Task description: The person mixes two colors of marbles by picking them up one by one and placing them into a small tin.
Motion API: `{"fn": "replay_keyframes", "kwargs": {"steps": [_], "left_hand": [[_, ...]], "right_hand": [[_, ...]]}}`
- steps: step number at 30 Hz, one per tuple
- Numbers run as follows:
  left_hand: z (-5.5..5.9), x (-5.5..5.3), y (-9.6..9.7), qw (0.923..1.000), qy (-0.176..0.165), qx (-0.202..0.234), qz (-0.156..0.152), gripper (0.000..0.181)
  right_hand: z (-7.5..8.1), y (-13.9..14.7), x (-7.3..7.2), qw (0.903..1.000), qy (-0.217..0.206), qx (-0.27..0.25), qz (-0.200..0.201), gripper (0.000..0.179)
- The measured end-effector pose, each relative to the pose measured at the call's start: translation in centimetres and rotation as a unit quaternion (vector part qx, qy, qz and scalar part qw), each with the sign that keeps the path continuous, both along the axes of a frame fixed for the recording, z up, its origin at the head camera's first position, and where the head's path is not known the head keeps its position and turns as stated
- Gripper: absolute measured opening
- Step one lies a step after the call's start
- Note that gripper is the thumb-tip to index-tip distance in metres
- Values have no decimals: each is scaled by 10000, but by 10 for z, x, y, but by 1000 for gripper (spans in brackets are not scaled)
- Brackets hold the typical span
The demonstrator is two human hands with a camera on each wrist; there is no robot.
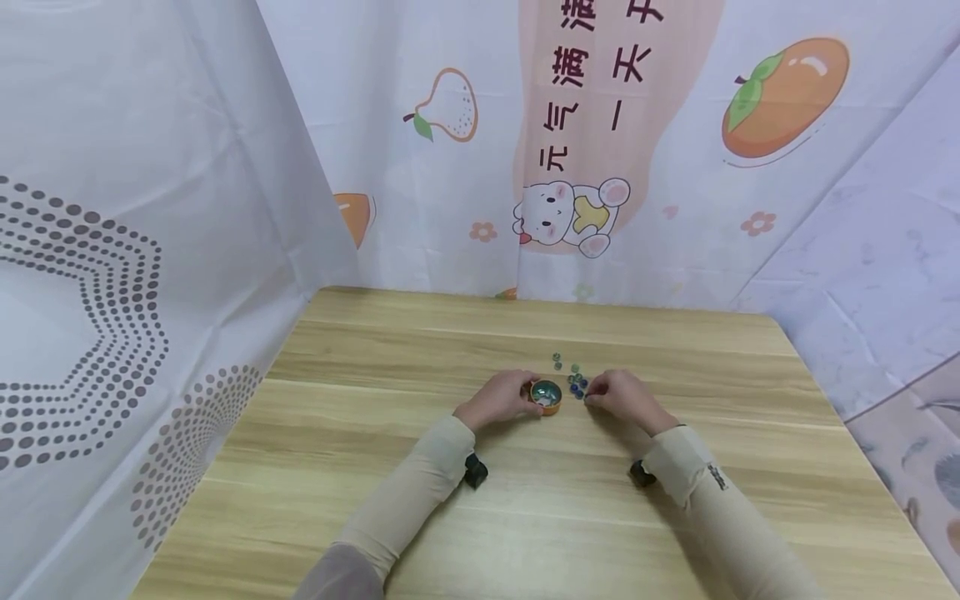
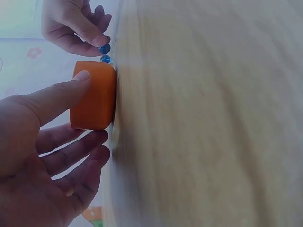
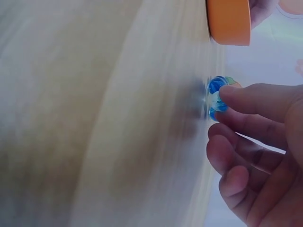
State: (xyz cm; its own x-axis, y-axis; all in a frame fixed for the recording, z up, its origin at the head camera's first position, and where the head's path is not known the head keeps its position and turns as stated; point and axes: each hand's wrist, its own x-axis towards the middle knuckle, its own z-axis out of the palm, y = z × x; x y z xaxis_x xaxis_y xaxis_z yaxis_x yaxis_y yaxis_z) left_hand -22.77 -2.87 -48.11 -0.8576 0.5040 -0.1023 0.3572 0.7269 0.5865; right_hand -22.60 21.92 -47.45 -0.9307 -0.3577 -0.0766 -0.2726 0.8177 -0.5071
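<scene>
A small round bowl (image 1: 546, 396), orange outside and dark green inside, stands on the wooden table. My left hand (image 1: 501, 401) holds it from the left, the thumb against its orange wall (image 2: 94, 97) in the left wrist view. A pale patch shows inside the bowl; I cannot tell if it is a reflection. Right of the bowl, my right hand (image 1: 624, 398) pinches a blue marble (image 2: 104, 48) between thumb and forefinger. Close by its fingertips lies another blue marble (image 3: 217, 84) in the right wrist view. The other right fingers are curled.
Several blue and green glass marbles (image 1: 575, 379) lie loosely grouped between the hands and beyond them. Two greenish marbles (image 1: 557, 362) sit slightly farther back. The wooden table (image 1: 405, 342) ends at a printed curtain (image 1: 450, 208) behind; another patterned curtain (image 1: 187, 275) hangs on the left.
</scene>
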Motion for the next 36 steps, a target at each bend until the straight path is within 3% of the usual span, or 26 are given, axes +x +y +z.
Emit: {"fn": "replay_keyframes", "kwargs": {"steps": [14, 36], "left_hand": [[-4, 0, 0, 9999, -130, 80, 42, 58], [-3, -1, -1, 9998, -105, 135, -43, 57]], "right_hand": [[3, -1, 1, 9996, -140, -228, -103, 12], [5, -11, 2, 9989, 107, -455, -56, 12]]}}
